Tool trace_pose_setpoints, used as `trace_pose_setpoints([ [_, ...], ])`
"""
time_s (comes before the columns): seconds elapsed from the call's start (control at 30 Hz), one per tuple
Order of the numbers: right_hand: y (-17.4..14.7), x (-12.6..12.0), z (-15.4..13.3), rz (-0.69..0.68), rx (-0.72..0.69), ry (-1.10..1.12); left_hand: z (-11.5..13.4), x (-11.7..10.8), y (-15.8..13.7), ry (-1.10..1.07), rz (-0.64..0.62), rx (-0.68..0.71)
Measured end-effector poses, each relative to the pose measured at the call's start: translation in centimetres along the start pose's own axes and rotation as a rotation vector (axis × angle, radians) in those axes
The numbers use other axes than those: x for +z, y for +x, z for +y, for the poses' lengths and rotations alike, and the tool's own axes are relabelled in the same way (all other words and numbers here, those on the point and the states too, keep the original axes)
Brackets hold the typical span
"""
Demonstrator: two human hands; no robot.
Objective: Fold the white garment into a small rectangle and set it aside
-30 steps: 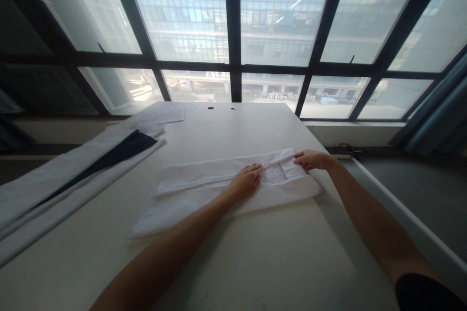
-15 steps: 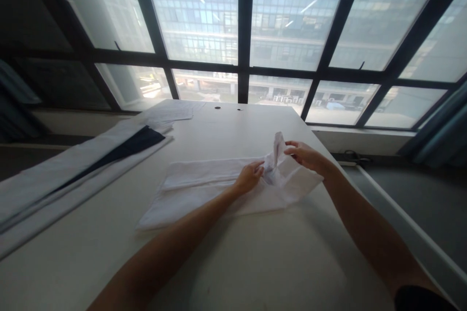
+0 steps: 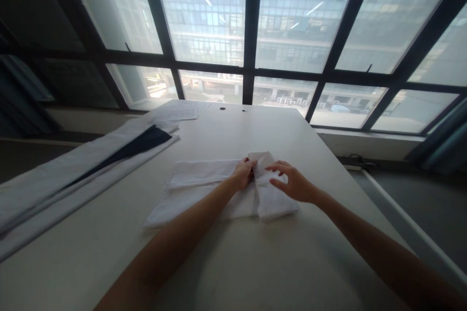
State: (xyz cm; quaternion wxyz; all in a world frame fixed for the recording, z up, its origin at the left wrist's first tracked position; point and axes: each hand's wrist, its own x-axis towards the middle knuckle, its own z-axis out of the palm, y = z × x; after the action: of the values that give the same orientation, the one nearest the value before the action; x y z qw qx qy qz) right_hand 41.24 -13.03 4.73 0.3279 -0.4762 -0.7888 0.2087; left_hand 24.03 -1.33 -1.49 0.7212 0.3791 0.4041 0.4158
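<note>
A folded white cloth point(image 3: 204, 175), perhaps a garment, lies flat in front of me, its right end turned over into a flap point(image 3: 273, 194). My left hand point(image 3: 243, 174) has its fingers curled round the cloth at the flap's left edge; the fingertips are partly hidden. Just to the right, my right hand point(image 3: 294, 182) hovers over or lightly touches the flap, thumb and fingers apart. Whether its fingertips press on the fabric, I cannot tell.
The white table point(image 3: 237, 131) carries a long stack of white fabric point(image 3: 91, 150) on the left, with a dark navy piece point(image 3: 131, 150) in it. White sheets point(image 3: 178, 112) lie at the far left corner. Large windows point(image 3: 204, 19) stand behind the table.
The cloth's raised right end has come over to the left and now lies as a flap. My right hand has let go of it and moved lower. My left hand has shifted slightly left.
</note>
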Motion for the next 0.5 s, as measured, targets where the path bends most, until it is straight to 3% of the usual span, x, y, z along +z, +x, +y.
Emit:
trace_pose_setpoints([
  [0.1,-3.9,0.7,-0.6,-0.300,-0.176,-0.187,-0.2,0.2,0.1,0.008,0.026,0.012],
  [0.17,-5.5,2.3,-0.5,-0.361,-0.204,-0.277,-0.3,0.3,0.1,0.011,0.043,0.011],
  [0.3,-6.1,5.2,0.2,-0.260,-0.165,-0.371,0.4,0.3,0.4,0.045,0.058,0.012],
  [0.5,-5.0,7.0,-0.6,0.088,-0.051,-0.302,1.9,0.3,1.0,0.153,0.082,0.068],
])
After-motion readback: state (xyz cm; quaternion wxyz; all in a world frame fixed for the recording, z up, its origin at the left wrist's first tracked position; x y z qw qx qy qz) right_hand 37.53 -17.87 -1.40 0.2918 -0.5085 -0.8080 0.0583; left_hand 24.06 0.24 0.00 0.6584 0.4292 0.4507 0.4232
